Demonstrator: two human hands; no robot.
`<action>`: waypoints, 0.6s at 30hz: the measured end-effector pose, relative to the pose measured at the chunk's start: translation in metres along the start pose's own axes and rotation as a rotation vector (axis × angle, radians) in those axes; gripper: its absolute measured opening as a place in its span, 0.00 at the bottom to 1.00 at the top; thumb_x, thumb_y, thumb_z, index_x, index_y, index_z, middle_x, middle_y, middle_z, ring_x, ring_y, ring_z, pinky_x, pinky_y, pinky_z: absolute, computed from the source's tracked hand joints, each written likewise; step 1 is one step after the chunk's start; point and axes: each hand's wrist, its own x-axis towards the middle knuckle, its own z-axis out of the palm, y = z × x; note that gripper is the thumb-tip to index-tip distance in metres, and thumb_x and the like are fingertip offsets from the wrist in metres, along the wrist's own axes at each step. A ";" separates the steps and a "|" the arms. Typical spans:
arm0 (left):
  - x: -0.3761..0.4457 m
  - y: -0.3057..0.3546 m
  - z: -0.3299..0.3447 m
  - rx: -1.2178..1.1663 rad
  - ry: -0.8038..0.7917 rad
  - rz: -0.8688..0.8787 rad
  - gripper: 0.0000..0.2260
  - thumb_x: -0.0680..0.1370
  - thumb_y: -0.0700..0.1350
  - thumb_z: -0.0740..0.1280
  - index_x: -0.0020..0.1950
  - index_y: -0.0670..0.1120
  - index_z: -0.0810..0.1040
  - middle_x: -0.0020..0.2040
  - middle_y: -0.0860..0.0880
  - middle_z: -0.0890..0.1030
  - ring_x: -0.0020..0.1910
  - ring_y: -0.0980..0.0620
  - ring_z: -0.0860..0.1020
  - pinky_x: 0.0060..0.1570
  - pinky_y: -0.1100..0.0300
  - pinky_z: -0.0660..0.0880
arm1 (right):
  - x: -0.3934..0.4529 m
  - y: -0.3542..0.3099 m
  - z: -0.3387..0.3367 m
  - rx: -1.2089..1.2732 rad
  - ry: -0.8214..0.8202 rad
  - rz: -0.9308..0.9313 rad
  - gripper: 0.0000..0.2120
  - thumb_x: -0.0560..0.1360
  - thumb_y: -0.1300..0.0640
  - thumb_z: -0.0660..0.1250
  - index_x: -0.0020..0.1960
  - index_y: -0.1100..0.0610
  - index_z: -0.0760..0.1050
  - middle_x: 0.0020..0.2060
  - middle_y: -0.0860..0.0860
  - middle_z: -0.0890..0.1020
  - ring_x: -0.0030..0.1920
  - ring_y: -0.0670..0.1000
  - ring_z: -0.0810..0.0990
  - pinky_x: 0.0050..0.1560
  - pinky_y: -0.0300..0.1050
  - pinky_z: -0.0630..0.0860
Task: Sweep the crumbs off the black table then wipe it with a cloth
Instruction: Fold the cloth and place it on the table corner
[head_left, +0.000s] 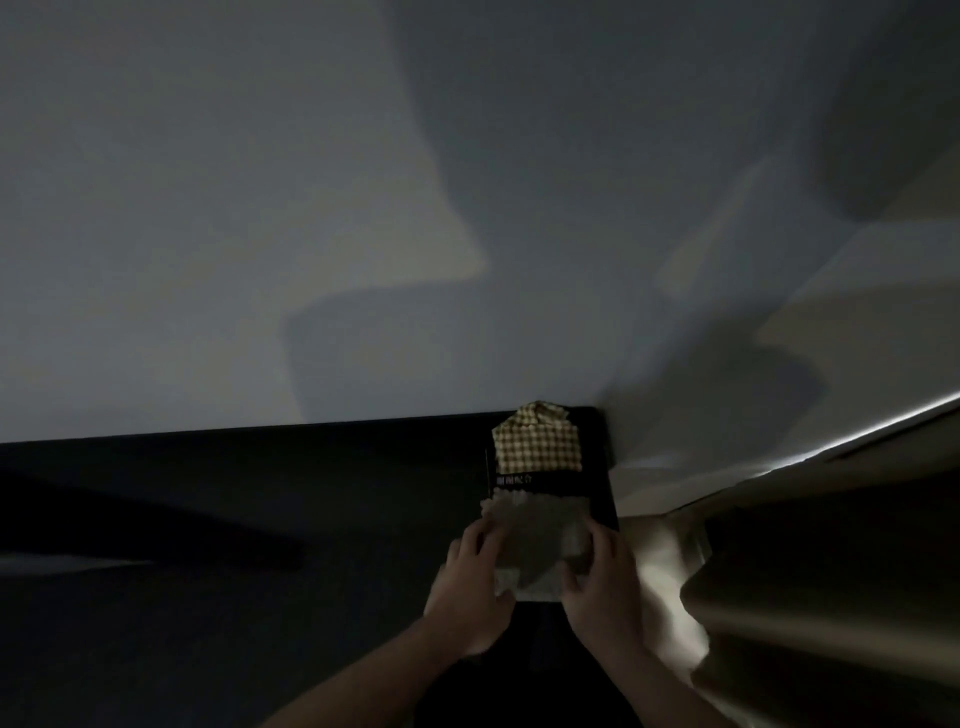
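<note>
The room is dim. The black table (260, 519) fills the lower left, its far edge against a pale wall. At its right end lies a pale, crumpled sheet of paper or tissue (535, 540). My left hand (475, 587) grips the sheet's left side and my right hand (602, 587) grips its right side. Just beyond the sheet a yellow checked cloth (537, 441) is bunched up near the wall, resting on a dark flat item with white lettering (566, 480). Crumbs cannot be made out in this light.
A pale wall (311, 208) rises behind the table. To the right hang beige curtain-like folds (805, 597), close to my right hand, with a bright strip of light (857, 436) above them. A long dark shadow crosses the table's left part.
</note>
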 end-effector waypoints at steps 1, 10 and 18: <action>-0.004 -0.001 0.006 -0.057 0.005 -0.019 0.35 0.73 0.52 0.65 0.80 0.54 0.59 0.80 0.53 0.56 0.77 0.46 0.62 0.74 0.52 0.68 | -0.005 0.001 -0.002 0.039 -0.006 0.057 0.33 0.67 0.64 0.78 0.70 0.61 0.73 0.59 0.59 0.77 0.56 0.60 0.79 0.54 0.49 0.75; 0.000 0.018 -0.001 -0.268 -0.084 -0.122 0.29 0.77 0.45 0.65 0.79 0.43 0.67 0.77 0.46 0.62 0.74 0.49 0.69 0.73 0.62 0.68 | 0.016 -0.011 -0.019 0.205 -0.035 0.183 0.19 0.74 0.69 0.70 0.64 0.64 0.77 0.47 0.59 0.83 0.49 0.59 0.81 0.43 0.39 0.65; -0.010 0.024 -0.001 0.103 -0.094 0.009 0.34 0.75 0.46 0.65 0.80 0.51 0.58 0.81 0.51 0.51 0.76 0.42 0.63 0.71 0.47 0.71 | 0.000 0.010 -0.014 -0.109 -0.071 -0.140 0.30 0.73 0.65 0.66 0.75 0.58 0.71 0.75 0.58 0.69 0.72 0.59 0.71 0.69 0.54 0.73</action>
